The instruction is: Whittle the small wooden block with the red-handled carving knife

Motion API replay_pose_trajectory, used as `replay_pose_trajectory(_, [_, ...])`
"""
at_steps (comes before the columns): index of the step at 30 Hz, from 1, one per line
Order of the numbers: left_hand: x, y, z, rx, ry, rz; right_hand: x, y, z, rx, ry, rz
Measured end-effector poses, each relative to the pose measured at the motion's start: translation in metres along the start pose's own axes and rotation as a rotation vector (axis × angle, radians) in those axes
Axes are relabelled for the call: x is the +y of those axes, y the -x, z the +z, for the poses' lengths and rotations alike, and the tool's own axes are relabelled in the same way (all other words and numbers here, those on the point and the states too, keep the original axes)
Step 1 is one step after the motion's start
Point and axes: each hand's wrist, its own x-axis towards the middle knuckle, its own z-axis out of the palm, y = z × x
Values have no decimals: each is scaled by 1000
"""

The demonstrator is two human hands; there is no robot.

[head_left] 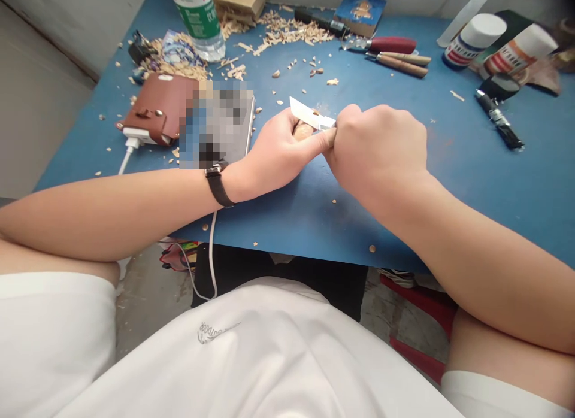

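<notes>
A small rounded piece of wood [303, 131] is gripped in my left hand [281, 148], mostly covered by the fingers. My right hand [381, 145] is closed in a fist around the handle of a carving knife [308, 114], and the handle itself is hidden. The pale, slant-tipped blade points left and lies over the wood. My left thumb reaches across to the base of the blade, touching it near my right fist. A dark watch band [218, 187] is on my left wrist.
Wood shavings [287, 32] lie about the blue table [489, 178]. A bottle [197, 23], brown leather case [157, 109] and partly blurred flat device [229, 121] stand left. Carving tools [395, 61] lie behind; white-capped jars [474, 41] and a black brush-like item [498, 118] are right.
</notes>
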Motion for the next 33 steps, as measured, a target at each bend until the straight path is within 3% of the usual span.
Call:
replay_pose_trajectory(4, [5, 3, -3, 140, -3, -75, 2, -3, 1, -30, -49, 6])
replay_pose_trajectory(14, [46, 6, -4, -89, 298, -275, 29, -11, -1, 41, 16, -365])
replay_pose_trajectory(18, [51, 11, -2, -122, 306, -278, 28, -12, 3, 51, -27, -350])
replay_pose_trajectory(25, [41, 13, -1, -139, 307, -130, 23, -10, 2, 53, 46, -361])
replay_pose_trajectory(33, [45, 14, 3, -47, 205, -247, 13, -2, -4, 31, 53, -220])
